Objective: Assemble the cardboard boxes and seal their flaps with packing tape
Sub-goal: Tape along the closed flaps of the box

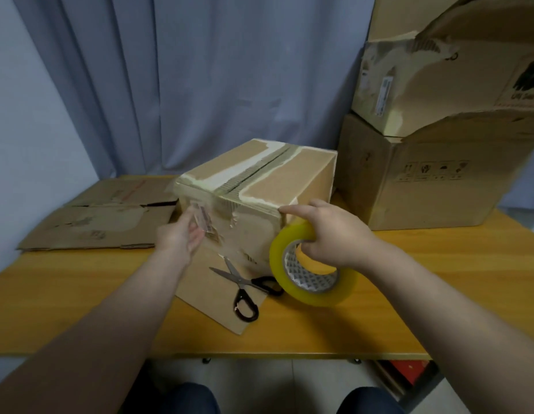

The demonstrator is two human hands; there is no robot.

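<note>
One brown cardboard box (277, 177) stands in the middle of the light wooden table (439, 279). Its two top flaps are closed, meeting in a seam edged with torn white paper. One loose flap (200, 285) lies flat on the table towards the person.

The left hand (182, 237) is open, its fingers straight and lying against the box's near face beside a torn label; it grips nothing. The right hand (334, 234) grips one roll of yellowish clear packing tape (316, 298), with fingers curled through the patterned core. One finger is stretched out so that it touches the box's near top corner. The roll is held above the table, just beside the box.

One pair of black-handled scissors (245, 285) lies on the loose flap, its blades parted.

To the left, flattened brown cardboard (95, 225) lies on the table; whether it is one piece or two cannot be told. To the right, three more cardboard boxes are stacked: a large one (424, 180) on the table, a crumpled torn one (424, 82) on top of it, and a third (409, 16) behind and above. A grey-blue curtain (200, 70) hangs behind the table.
</note>
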